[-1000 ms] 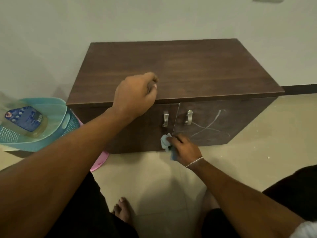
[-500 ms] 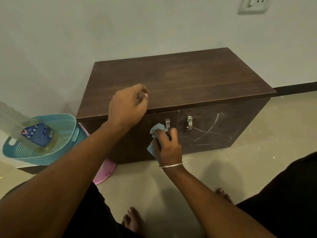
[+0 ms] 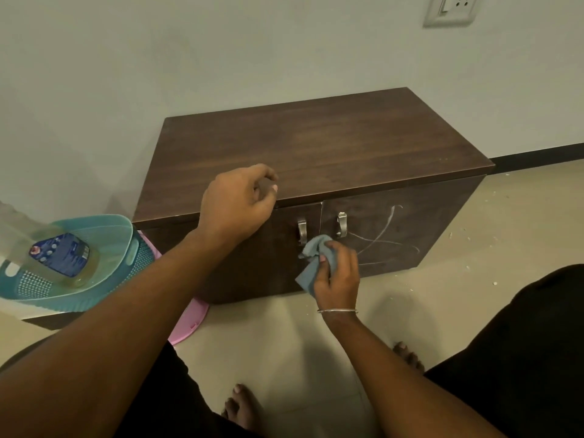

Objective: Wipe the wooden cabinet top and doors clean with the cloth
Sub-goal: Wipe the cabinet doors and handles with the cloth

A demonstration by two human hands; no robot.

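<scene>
A low dark wooden cabinet [image 3: 316, 147] stands against the wall, its two doors shut and each with a metal handle. White scribble marks [image 3: 384, 238] cover the right door. My right hand [image 3: 338, 273] grips a crumpled blue cloth [image 3: 311, 263] against the doors, just below the two handles near the seam. My left hand [image 3: 235, 205] rests on the front edge of the cabinet top above the left door, fingers curled, holding nothing.
A teal plastic basket [image 3: 104, 257] with a bottle of yellowish liquid [image 3: 60, 257] stands left of the cabinet, a pink lid [image 3: 189, 324] beneath it. My bare feet rest on the beige floor. A wall socket [image 3: 450, 9] is at the upper right.
My right hand carried the cloth up from the lower door seam and left across the left door, and has now come back right to the seam under the handles. My left hand stayed on the top edge.
</scene>
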